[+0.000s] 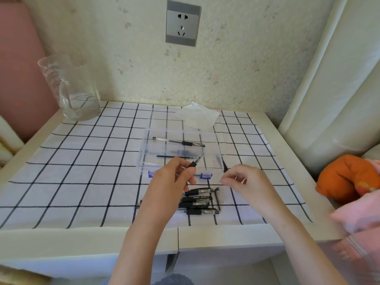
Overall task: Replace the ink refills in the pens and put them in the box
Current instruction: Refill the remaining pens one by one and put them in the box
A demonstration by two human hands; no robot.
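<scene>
One pen [178, 142], one refill [174, 156] occupy the box [142, 155]; left hand [170, 182] grips one tip section [195, 162], right hand [246, 182] one piece [225, 167].

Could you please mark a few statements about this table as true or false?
The left hand grips a black-gripped pen. True.
The clear box holds no pen. False: a lone pen lies inside it.
The glass jug stands at the far left corner of the table. True.
The spare pens are piled behind the box. False: they lie in front of it, on its near side.
</scene>
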